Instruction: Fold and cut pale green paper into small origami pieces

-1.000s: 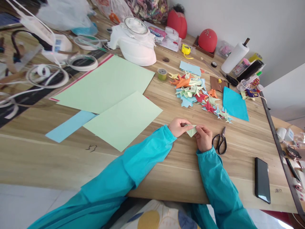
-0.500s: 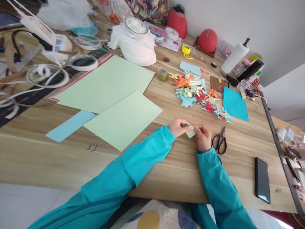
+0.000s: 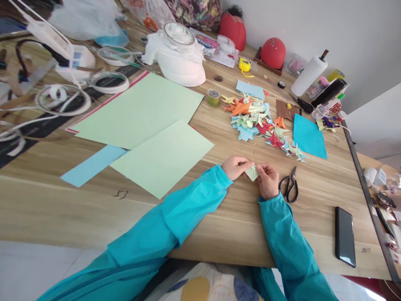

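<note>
Between my two hands is a small piece of folded pale green paper point(image 3: 252, 172), its creases showing on the near face. My left hand point(image 3: 236, 167) pinches it from the left, and my right hand point(image 3: 267, 179) grips its right edge between thumb and fingers. Black-handled scissors point(image 3: 290, 186) lie just right of my right hand. Beyond my hands rests a pile of folded paper cranes point(image 3: 250, 119) in orange, green, red and blue. To the left, large pale green sheets point(image 3: 163, 161) overlap a blue paper strip point(image 3: 93, 166).
A black phone point(image 3: 345, 237) lies near the table's right front. Behind the cranes are a spool of thread point(image 3: 213, 97), a yellow tape measure point(image 3: 244, 65) and a bright blue square point(image 3: 309, 137). Cables and white tape rolls point(image 3: 108, 82) crowd the left; a white cloth-covered form point(image 3: 181, 62) stands behind.
The folded paper has turned slightly, and more of its creased face shows between my hands. Both hands have shifted only a little to the right.
</note>
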`<state>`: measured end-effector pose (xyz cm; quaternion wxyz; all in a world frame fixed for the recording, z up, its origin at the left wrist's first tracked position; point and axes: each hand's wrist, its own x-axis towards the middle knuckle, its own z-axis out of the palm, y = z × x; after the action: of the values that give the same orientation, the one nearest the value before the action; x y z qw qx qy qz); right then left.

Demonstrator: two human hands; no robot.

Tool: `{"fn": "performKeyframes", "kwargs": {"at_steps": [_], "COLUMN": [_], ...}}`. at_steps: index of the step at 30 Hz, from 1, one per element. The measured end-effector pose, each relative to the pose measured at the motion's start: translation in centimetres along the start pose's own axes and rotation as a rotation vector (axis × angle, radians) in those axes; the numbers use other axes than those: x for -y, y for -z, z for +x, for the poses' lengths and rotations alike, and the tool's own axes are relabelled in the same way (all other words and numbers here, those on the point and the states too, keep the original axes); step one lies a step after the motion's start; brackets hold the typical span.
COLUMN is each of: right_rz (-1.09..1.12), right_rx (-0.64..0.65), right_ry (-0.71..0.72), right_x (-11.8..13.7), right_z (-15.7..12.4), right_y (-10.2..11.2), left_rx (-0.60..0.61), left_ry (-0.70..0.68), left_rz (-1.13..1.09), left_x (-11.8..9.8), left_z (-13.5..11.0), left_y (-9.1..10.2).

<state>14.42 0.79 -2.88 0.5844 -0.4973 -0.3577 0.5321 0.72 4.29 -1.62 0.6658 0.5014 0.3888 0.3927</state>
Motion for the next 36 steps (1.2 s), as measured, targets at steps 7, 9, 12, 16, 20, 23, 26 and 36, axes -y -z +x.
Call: {"fn": "performKeyframes", "kwargs": {"at_steps": [7, 9, 12, 16, 20, 23, 26, 36], "right_rz": [-0.077, -0.078, -0.091, -0.125, -0.234, -0.268, -0.213, -0.085], "right_rx": [0.0, 0.011, 0.023, 0.055, 0.102, 0.146, 0.165, 0.172], "right_ry": [0.022, 0.023, 0.004, 0.006, 0.05, 0.045, 0.001, -0.073], "right_x": [-0.2, -0.2, -0.1, 0.1, 0.3, 0.4, 0.3, 0.4], "right_z": [0.0, -0.1, -0.1, -0.3, -0.5, -0.6, -0.6, -0.5], "right_y": [0.1, 0.1, 0.1, 0.0, -0.1, -0.1, 0.0, 0.1], "left_rx": [0.002, -0.01, -0.01, -0.004, 0.02, 0.053, 0.121, 0.213], "left_ry": [-0.047, -0.087, -0.142, -0.186, -0.176, -0.145, -0.109, -0.11], "left_rz": [0.048, 0.105, 0.172, 0.182, 0.155, 0.128, 0.074, 0.017], "left_x": [0.0, 0.2, 0.4, 0.6, 0.5, 0.4, 0.1, -0.5], "left_z": [-0.1, -0.1, -0.2, -0.2, -0.2, -0.2, -0.2, -0.2], "left_y": [-0.1, 0.0, 0.1, 0.2, 0.2, 0.3, 0.5, 0.5]}}
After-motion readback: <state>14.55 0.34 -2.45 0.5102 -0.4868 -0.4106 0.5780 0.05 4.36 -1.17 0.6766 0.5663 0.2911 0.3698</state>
